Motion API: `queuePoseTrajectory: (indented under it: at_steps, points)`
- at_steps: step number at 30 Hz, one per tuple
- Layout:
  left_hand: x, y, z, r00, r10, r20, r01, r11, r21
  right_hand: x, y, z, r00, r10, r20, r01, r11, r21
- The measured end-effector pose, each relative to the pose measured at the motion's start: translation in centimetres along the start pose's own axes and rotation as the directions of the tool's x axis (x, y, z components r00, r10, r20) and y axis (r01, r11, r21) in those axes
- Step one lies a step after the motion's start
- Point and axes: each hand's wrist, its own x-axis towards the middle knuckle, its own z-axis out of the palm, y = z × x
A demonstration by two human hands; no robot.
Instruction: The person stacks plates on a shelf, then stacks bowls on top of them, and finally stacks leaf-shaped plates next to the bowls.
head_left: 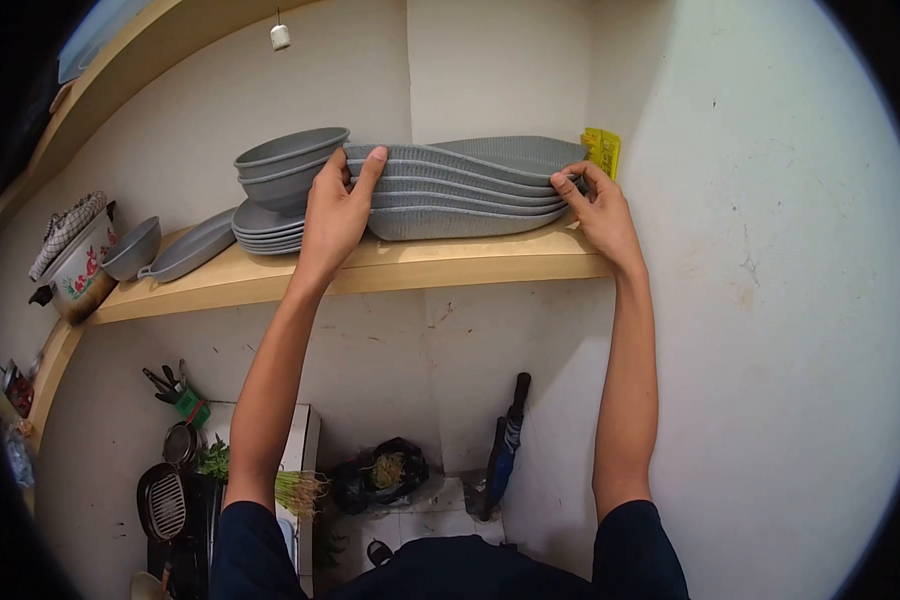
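A stack of several grey ribbed trays (460,195) with wavy rims lies on the wooden shelf (440,271). My left hand (342,205) grips the stack's left end, thumb on the upper rim. At the right end, my right hand (598,208) pinches the rim of an upper tray between thumb and fingers. Another grey ribbed piece (515,150) shows behind the stack. Just left of my left hand, two grey bowls (288,160) rest above a pile of grey plates (262,228).
Farther left on the shelf are an oval grey dish (195,248), a small grey bowl (133,250) and a pot (82,265). A yellow packet (601,152) stands at the right wall. Below are a grill pan (164,502), greens (298,491), a black bag (382,474) and an umbrella (505,447).
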Motion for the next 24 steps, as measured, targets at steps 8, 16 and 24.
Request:
queuePoseTrajectory:
  at_steps: [8,16,24]
  points:
    - [-0.5,0.9,-0.5,0.999,-0.04,0.028,0.037,0.994,0.104,-0.9,-1.3,-0.5,0.998,0.05,-0.04,-0.055,0.986,-0.159]
    - [-10.2,0.1,0.0,0.938,0.297,-0.178,-0.323,0.936,-0.14,-12.4,-2.1,2.2,0.933,-0.224,-0.283,0.272,0.952,0.143]
    - [-28.9,-8.4,4.4,0.92,-0.145,0.364,0.192,0.976,-0.098,-26.9,8.5,7.0,0.906,0.408,0.111,-0.413,0.796,0.443]
